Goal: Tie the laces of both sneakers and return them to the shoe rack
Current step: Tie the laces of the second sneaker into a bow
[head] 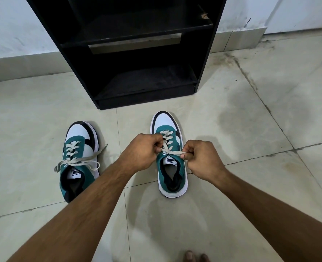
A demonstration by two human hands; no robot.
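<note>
Teal and white, the right sneaker stood on the floor with its long axis running toe-first toward the rack, heel toward the person. Both hands met over its throat — the left hand pinched shut on one lace end, the right hand pinched shut on the other, the lace drawn taut across the shoe between them, square to its length. Neither hand was nearer; the knot sat midway. The left sneaker stood well apart to the left, parallel, its bow already tied. Next, I judged, came loops — then both shoes forward onto a shelf.
</note>
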